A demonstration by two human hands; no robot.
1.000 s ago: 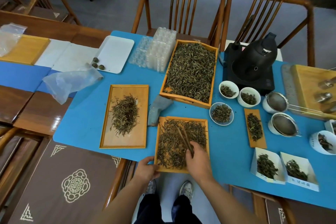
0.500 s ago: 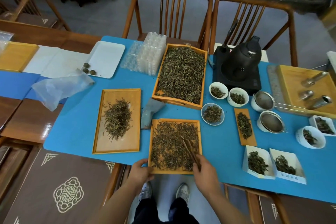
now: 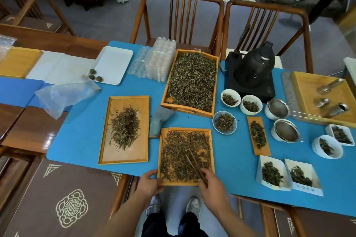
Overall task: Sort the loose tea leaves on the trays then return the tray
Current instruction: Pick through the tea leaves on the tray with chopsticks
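A small wooden tray [image 3: 212,152] spread with loose tea leaves [image 3: 179,152] sits at the near edge of the blue mat. My left hand [image 3: 149,182] grips its near left corner. My right hand [image 3: 212,183] holds brown wooden tweezers [image 3: 194,165] whose tips rest among the leaves near the tray's right side. To the left lies a flat tray [image 3: 107,152] with a pile of sorted leaves [image 3: 125,128]. Behind stands a deep wooden box [image 3: 216,90] full of leaves.
Right of the tray are bowls of tea [image 3: 224,122], a narrow wooden scoop [image 3: 258,136], strainers [image 3: 287,131] and paper boxes [image 3: 271,174]. A black kettle [image 3: 252,69] stands at the back. A grey glove [image 3: 159,121], plastic bag [image 3: 63,95] and white tray [image 3: 113,65] lie left.
My right hand with the tweezers has drawn back toward the tray's near right edge. My left hand stays on the near left corner. The view has tilted up slightly.
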